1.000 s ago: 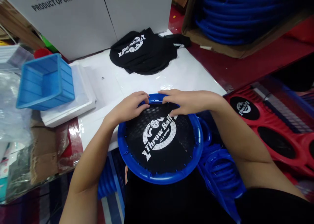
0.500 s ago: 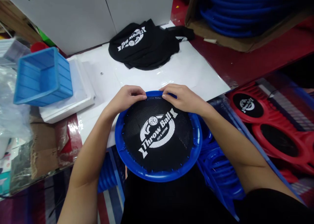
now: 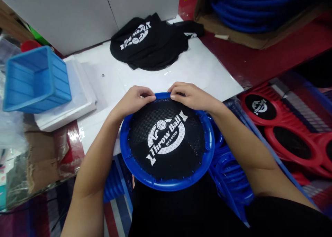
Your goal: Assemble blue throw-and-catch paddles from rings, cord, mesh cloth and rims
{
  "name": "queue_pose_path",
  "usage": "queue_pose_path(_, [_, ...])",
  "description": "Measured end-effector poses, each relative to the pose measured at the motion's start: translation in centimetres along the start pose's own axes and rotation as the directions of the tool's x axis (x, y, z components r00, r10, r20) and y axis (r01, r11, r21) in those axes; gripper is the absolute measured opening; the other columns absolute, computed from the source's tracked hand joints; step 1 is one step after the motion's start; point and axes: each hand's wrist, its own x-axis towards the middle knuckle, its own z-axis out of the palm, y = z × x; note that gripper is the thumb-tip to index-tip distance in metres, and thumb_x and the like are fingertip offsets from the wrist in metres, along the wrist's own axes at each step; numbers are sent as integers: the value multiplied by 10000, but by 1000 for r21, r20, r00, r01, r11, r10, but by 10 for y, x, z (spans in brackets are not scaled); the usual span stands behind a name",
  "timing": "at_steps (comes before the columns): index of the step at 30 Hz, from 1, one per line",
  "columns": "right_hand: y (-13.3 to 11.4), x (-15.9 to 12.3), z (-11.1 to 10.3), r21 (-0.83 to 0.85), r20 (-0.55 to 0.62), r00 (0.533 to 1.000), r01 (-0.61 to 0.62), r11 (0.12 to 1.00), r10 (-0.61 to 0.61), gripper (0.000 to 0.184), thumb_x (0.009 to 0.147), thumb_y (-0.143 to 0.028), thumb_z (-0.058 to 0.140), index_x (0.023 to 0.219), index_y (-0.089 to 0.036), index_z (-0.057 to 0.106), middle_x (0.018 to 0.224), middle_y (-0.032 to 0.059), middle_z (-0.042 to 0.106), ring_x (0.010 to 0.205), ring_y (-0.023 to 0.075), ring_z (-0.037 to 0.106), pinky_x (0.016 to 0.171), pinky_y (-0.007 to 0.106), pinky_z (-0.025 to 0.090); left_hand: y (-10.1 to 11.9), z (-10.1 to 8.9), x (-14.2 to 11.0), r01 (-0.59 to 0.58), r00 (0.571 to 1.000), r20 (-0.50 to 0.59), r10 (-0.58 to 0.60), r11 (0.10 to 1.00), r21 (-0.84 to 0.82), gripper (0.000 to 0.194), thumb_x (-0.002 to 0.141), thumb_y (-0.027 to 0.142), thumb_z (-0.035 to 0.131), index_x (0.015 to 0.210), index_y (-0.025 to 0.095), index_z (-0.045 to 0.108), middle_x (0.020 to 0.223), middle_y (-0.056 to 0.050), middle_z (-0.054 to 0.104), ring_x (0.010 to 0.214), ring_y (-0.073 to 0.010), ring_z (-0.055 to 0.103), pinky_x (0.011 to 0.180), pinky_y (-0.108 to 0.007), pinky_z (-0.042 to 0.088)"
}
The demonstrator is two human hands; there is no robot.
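A round blue plastic ring (image 3: pixel 166 185) with black mesh (image 3: pixel 140 126) across it sits at the near edge of the table, tilted against my body. White "Throw Ball" lettering is printed on the mesh. At the far rim, my left hand (image 3: pixel 137 98) pinches the mesh edge between thumb and fingers. My right hand (image 3: pixel 189 95) pinches the same edge a short way to the right. A strip of blue rim shows between the two hands. Small pegs run around the inner ring, with mesh caught along them. The exact contact under the fingertips is hidden.
Loose black mesh covers (image 3: pixel 155 46) lie on the white tabletop (image 3: pixel 103 88). At left, a blue bin (image 3: pixel 38 81) stands on a white slab. Blue rings (image 3: pixel 254 8) fill a carton at upper right. Red discs (image 3: pixel 293 143) lie below right, and a large white box (image 3: pixel 72 19) stands behind.
The view has shifted slightly, so the bin and covers appear further left and higher. Both hands stay pinched at the far rim, with the right fingers slightly more curled.
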Motion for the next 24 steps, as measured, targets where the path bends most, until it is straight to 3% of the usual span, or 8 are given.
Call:
queue_pose_path(7, [0,-2,2,80,-18,997,-77,994,79,180,963,-359,591,854,-236,665,1130,75,756,1078,267,680,1018,479,503,3,-3,4,37,999,34,-38,999,16,219,840,368,717,840,165,798,808,-51,766,780,-186,671,779,-335,526])
queue_pose_path(15, [-1,-2,10,-46,-114,993,3,999,-8,165,954,-310,578,856,-227,681,1050,81,765,1031,260,698,984,459,514,-6,-4,-4,-160,986,-26,165,980,117,157,888,310,677,854,201,785,904,-48,770,872,-189,693,820,-329,550])
queue_pose_path(19, [-4,-1,7,-55,-80,996,-28,998,24,150,945,-296,592,855,-232,693,1073,69,773,1035,247,702,993,446,524,-5,-5,-6,-165,986,2,166,978,123,157,922,314,654,931,210,772,992,-57,770,923,-195,692,811,-325,549])
queue_pose_path(24, [-6,4,3,-28,-29,998,-57,998,56,156,933,-305,579,927,-226,714,1061,77,761,1013,257,695,975,460,536,1,5,-4,-275,961,30,274,940,201,211,973,358,620,1021,207,759,1067,-68,752,1001,-215,689,962,-391,524])
